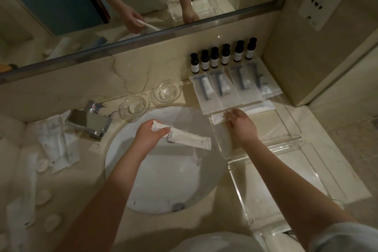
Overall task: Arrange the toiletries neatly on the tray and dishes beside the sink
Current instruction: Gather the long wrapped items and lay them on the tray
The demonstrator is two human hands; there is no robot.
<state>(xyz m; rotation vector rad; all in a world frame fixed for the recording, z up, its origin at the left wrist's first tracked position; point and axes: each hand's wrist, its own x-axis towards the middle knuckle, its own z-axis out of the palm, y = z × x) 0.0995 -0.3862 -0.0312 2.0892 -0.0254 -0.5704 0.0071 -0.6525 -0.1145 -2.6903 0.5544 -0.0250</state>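
Roughly halfway, by my read. Six dark bottles (pixel 225 55) are standing in a row against the backsplash, and four toothbrush packets (pixel 231 88) are lying side by side across the far end of the clear tray (pixel 294 129), with one long white packet (pixel 257 107) lying crosswise just in front of them. Both glass dishes (pixel 135 104) are sitting empty between the tap (pixel 90 120) and the tray, and the second clear tray (pixel 306 169) nearer you is holding nothing I can see. Left of the sink (pixel 163 180) a loose pile of packets (pixel 55 141) and some small round pieces (pixel 43 195) are waiting unsorted, so that's the bulk of what's left. Your left hand (pixel 148 134) is hovering over the basin, fingers and thumb curling round one end of a long white sachet (pixel 188 139), which is sticking out rightward toward the tray, clear of everything. Your right hand (pixel 241 123) is reaching over the tray's near-left part, palm down, bent fingertips landing on a small white packet (pixel 217 119) just in front of the toothbrush row; pinching or only pressing, I can't tell.
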